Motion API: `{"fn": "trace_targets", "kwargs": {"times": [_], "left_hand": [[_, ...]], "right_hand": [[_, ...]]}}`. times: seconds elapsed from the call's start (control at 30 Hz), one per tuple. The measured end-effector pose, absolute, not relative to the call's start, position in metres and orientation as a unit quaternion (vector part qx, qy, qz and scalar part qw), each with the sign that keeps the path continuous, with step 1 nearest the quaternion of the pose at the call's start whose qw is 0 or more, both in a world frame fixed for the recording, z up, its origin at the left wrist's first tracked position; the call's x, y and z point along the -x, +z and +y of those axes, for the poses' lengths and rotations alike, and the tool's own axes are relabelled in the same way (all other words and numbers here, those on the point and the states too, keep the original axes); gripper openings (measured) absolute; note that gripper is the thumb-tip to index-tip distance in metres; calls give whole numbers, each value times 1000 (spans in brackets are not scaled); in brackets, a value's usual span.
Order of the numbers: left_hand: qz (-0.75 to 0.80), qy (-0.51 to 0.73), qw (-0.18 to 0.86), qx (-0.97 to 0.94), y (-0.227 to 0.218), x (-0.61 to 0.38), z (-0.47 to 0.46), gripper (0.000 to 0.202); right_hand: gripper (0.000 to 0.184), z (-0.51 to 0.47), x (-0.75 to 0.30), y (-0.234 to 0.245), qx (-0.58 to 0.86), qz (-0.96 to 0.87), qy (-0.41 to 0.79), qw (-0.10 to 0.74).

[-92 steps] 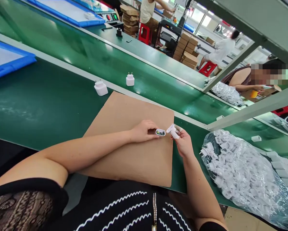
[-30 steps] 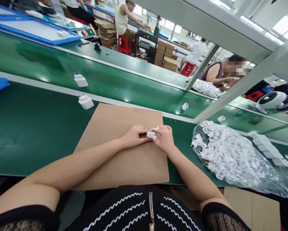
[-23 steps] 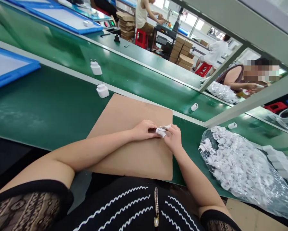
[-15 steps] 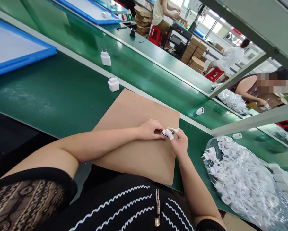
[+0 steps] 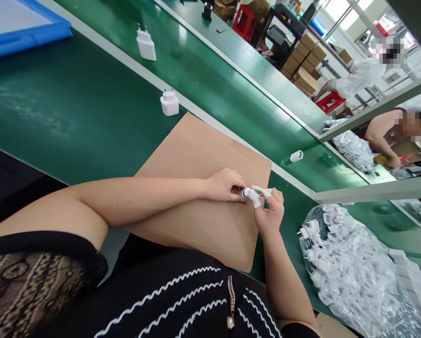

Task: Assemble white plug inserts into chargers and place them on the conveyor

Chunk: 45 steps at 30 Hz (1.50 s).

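My left hand (image 5: 224, 184) and my right hand (image 5: 271, 213) meet over a brown cardboard sheet (image 5: 196, 155) on the green bench. Both are closed on a small white charger part (image 5: 253, 196) held between their fingertips. The left fingers pinch its left end, and the right thumb and fingers, with white finger covers, grip its right end. How the pieces fit together is hidden by the fingers.
A finished white charger (image 5: 169, 103) stands near the cardboard's far corner. Two more chargers (image 5: 146, 44) (image 5: 296, 156) ride the green conveyor behind. A clear bag of white parts (image 5: 354, 267) lies at right, a blue tray (image 5: 23, 28) at far left. Other people work beyond the belt.
Three seconds ago my hands held two separate white pieces apart; they have since come together on one part. The chargers on the conveyor have moved left, and the view has tilted.
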<state>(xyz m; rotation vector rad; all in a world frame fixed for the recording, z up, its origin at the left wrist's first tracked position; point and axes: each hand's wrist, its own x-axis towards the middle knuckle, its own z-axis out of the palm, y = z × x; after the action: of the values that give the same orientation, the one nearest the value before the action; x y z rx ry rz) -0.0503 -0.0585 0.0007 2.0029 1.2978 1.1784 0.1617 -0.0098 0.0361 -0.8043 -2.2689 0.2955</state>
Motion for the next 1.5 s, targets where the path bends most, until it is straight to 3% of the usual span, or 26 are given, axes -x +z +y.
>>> {"fn": "trace_targets", "kwargs": {"times": [0.57,0.77,1.0,1.2,1.33,1.5], "left_hand": [[498,440,275,-695,5,44,-62,16],[516,445,309,-664,3,43,-63,22],[519,446,303,-663,2,40,-66,24],[508,436,276,-690,2,40,-67,26],[507,423,286,-694,6,42,-69,27],[480,460,365,-651,12,39,-75,34]], "right_hand": [[18,-4,-163,39,312,-908,57,273],[22,-12,-158,31,366,-863,193,290],[20,-22,-157,18,405,-851,82,326],[20,-9,-157,35,369,-866,181,285],[26,-20,-153,31,403,-811,240,349],[32,-25,-152,22,418,-668,463,406]]}}
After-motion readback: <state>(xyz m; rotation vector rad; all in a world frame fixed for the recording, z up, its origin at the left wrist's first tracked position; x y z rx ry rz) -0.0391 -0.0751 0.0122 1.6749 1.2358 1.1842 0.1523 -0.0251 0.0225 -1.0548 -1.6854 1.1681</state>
